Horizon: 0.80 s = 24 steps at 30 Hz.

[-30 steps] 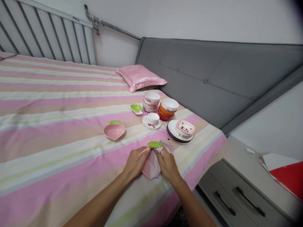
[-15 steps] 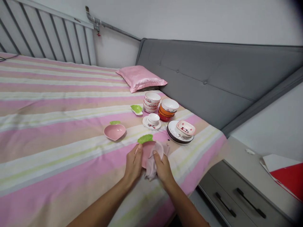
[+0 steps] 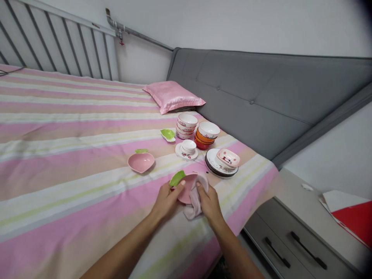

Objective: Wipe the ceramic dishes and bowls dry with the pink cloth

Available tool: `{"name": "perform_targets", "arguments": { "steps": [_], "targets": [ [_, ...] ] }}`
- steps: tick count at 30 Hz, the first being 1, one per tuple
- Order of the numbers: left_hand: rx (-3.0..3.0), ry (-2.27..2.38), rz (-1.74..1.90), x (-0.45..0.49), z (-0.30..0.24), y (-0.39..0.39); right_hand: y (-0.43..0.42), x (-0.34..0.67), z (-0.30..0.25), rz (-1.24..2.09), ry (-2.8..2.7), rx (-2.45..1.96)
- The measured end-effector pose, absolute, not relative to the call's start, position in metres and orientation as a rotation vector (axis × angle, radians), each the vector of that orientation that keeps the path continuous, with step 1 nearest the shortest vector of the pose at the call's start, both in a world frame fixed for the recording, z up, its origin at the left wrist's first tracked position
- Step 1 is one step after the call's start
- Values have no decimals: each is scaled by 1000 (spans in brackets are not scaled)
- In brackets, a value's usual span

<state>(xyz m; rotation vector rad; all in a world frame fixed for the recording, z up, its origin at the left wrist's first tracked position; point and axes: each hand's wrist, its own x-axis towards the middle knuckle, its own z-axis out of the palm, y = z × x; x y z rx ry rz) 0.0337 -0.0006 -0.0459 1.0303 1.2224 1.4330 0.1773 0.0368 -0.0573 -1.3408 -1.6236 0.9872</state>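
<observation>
My left hand (image 3: 167,199) grips a pink peach-shaped dish with a green leaf (image 3: 183,182), holding it tilted just above the striped bedspread. My right hand (image 3: 209,201) presses a pale pink cloth (image 3: 194,203) against the inside of that dish, fingers closed on the cloth. A second pink peach-shaped dish (image 3: 141,161) lies on the bed to the left, apart from both hands.
Behind the hands stand a small green leaf dish (image 3: 167,134), a stack of white patterned bowls (image 3: 186,124), orange and red bowls (image 3: 205,135), saucers with small cups (image 3: 186,150) and plates with a pink dish on top (image 3: 222,162). A pink pillow (image 3: 173,95), grey headboard (image 3: 261,97) and grey nightstand (image 3: 293,236) lie beyond.
The dish has been turned in my left hand, so its green leaf swung from the top toward the left. My right hand with the cloth shifted across the dish's inside.
</observation>
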Motion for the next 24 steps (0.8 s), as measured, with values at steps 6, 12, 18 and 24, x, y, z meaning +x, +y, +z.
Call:
{"name": "perform_targets", "arguments": {
  "steps": [6, 12, 18, 24],
  "targets": [
    [1256, 1321, 1173, 5, -47, 11, 38, 183, -46, 790, -1986, -1253],
    [1610, 1323, 987, 0, -48, 10, 32, 182, -48, 588, -2193, -1260],
    [1607, 1328, 980, 5, -54, 10, 30, 181, -48, 344, -2023, -1355],
    [1606, 1348, 989, 8, -54, 9, 31, 177, -47, 89, -2170, -919]
  ]
}}
